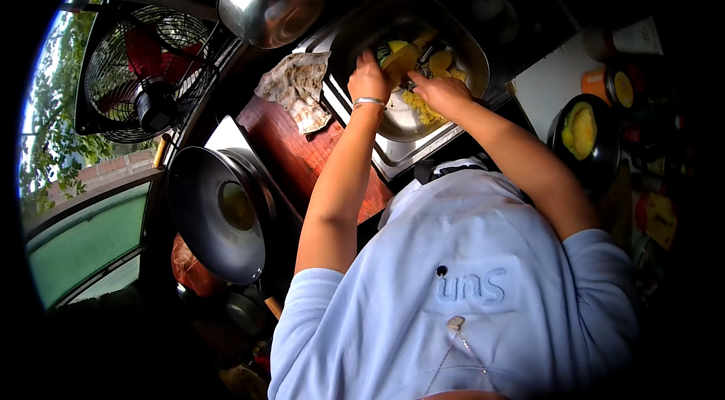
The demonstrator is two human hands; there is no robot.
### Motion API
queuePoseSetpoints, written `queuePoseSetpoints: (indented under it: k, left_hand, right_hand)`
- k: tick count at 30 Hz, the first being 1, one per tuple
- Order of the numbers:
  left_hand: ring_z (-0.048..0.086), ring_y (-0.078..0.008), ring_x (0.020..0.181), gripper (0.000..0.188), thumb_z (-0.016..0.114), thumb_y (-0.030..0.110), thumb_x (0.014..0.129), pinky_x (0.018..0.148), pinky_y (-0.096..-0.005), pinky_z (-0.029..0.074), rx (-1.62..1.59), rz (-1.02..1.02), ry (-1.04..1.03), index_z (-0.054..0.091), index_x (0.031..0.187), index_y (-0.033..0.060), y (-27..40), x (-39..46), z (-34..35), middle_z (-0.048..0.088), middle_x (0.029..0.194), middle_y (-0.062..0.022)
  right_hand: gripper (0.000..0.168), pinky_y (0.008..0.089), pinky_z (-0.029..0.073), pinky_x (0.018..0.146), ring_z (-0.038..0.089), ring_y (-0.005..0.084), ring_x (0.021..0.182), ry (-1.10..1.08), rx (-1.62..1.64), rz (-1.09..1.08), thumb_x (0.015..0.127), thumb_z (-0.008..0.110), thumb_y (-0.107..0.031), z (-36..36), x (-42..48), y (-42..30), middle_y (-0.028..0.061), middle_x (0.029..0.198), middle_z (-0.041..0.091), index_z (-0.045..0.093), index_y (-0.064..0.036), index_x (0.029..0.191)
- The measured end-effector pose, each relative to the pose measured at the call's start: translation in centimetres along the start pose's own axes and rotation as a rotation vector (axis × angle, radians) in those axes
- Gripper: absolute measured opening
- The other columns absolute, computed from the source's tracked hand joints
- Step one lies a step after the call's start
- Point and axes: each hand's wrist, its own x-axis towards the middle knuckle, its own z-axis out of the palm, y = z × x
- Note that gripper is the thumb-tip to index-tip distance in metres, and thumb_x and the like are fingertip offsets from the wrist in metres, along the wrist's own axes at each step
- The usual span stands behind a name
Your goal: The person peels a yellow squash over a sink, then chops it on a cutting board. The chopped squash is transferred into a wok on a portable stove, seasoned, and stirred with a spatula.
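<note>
My left hand (369,82), with a silver bangle at the wrist, grips a piece of yellow-fleshed squash (401,62) over a stainless steel sink (482,69). Close to the right of that piece is my right hand (444,93), its fingertips reaching toward the flesh. A shiny metal part shows near those fingers, but whether they hold it is unclear. More squash pieces (440,62) lie in the sink beyond my hands. Loose yellow pulp (422,109) is scattered on the sink bottom beneath them.
Left of the sink, a crumpled cloth (297,86) lies on a red wooden board (283,128). A wok (209,219), a metal pan (266,9) and a caged fan (147,71) are farther left. At right, a dark bowl (606,159) holds squash (579,131), near an orange jar (595,85).
</note>
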Motion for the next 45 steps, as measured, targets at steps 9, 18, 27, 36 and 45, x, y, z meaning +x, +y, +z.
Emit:
queuePoseSetpoints:
  k: [9,18,27,36,45]
  left_hand:
    - [0.064,-0.0346,0.098,0.04,0.048,0.009,0.085,0.082,-0.0454,0.056,-1.363,-0.706,-0.129,0.045,0.124,0.001,-3.3,0.5,-0.4,0.061,0.112,-0.0199]
    - [0.064,-0.0298,0.098,0.028,0.048,0.014,0.091,0.086,-0.0422,0.056,-2.054,-0.939,-0.428,0.054,0.114,-0.0022,-2.9,-0.6,5.3,0.062,0.108,-0.0174]
    - [0.065,-0.0266,0.094,0.026,0.05,0.01,0.092,0.079,-0.0382,0.059,-1.982,-0.987,-0.368,0.053,0.115,-0.0018,-2.6,1.3,7.0,0.063,0.107,-0.0167]
    - [0.066,-0.0236,0.088,0.047,0.058,0.011,0.089,0.062,-0.0386,0.059,-1.806,-0.951,-0.253,0.042,0.131,0.0239,0.9,0.2,7.8,0.061,0.111,-0.0066]
    - [0.065,-0.0197,0.091,0.032,0.057,0.018,0.089,0.067,-0.0365,0.059,-1.965,-0.95,-0.359,0.053,0.12,0.023,-0.6,1.2,10.1,0.065,0.104,-0.0029]
  right_hand:
    - [0.036,0.0417,0.045,0.093,0.056,0.0342,0.111,0.293,-0.012,-0.171,0.088,0.056,-0.025,-1.3,5.4,5.1,0.0179,0.121,0.059,0.061,-0.006,0.119]
    - [0.027,0.0343,0.046,0.09,0.058,0.0256,0.106,0.737,0.781,-0.014,0.094,0.053,-0.024,-15.3,11.2,9.6,0.01,0.116,0.062,0.063,-0.007,0.112]
    - [0.046,0.0401,0.036,0.104,0.044,0.0314,0.126,1.014,0.108,0.131,0.094,0.049,-0.035,-9.6,18.3,18.1,0.0159,0.135,0.048,0.05,-0.007,0.13]
    - [0.04,0.034,0.04,0.097,0.053,0.0209,0.113,0.768,0.637,-0.249,0.095,0.051,-0.025,-8.6,26.4,25.8,0.0099,0.12,0.058,0.05,-0.003,0.129]
    - [0.038,0.035,0.043,0.095,0.057,0.0256,0.11,0.608,0.47,-0.144,0.098,0.047,-0.029,-11.3,22.1,19.0,0.0133,0.118,0.061,0.057,-0.003,0.123]
